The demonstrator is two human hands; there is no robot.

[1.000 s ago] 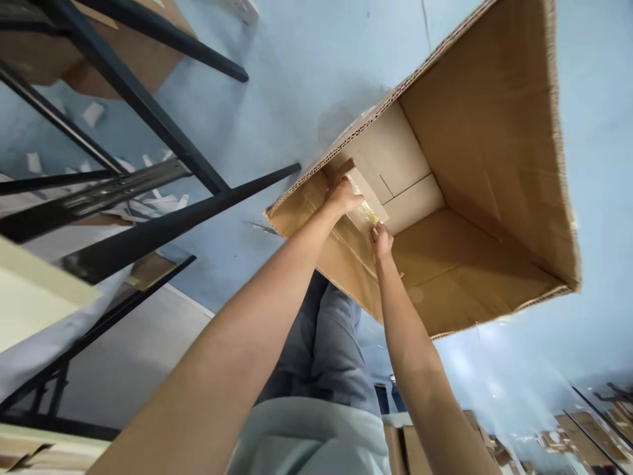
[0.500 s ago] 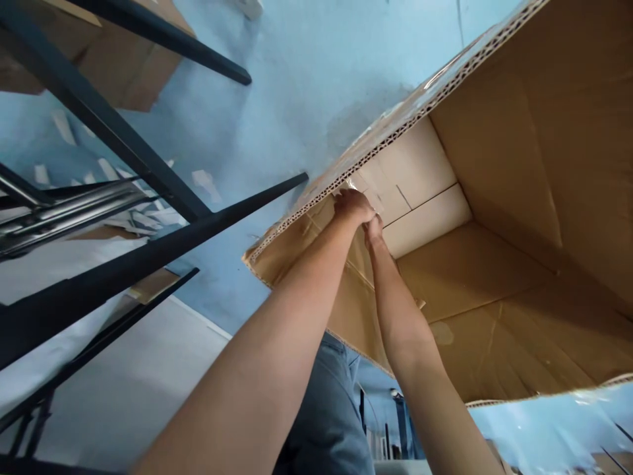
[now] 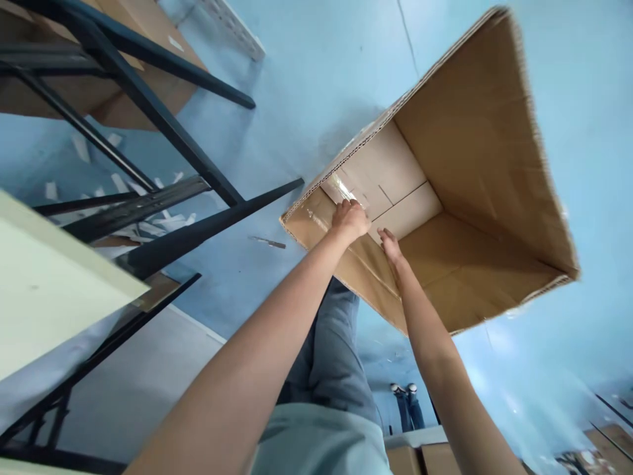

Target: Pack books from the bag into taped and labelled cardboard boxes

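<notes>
A large open cardboard box [image 3: 475, 145] stands tilted across the view, its mouth facing me. Inside at its far end are pale cartons or panels [image 3: 405, 168] with dark seams. My left hand [image 3: 352, 219] is inside the box near its left wall, fingers curled at the end of a shiny strip of clear tape [image 3: 342, 187]; the fingertips are partly hidden. To its right, my right hand [image 3: 390, 245] hovers over the pale surface, fingers apart, with nothing in it.
A black metal frame [image 3: 198, 227] stands at left, one leg reaching near the box. A knife-like tool [image 3: 268, 242] lies on the blue floor. Paper scraps [image 3: 163, 221] lie under the frame. Another person's legs [image 3: 408, 406] show at the bottom.
My hands were together at the tape; now they are apart, the right one lower and open. My view has drawn back, showing more of the box and floor.
</notes>
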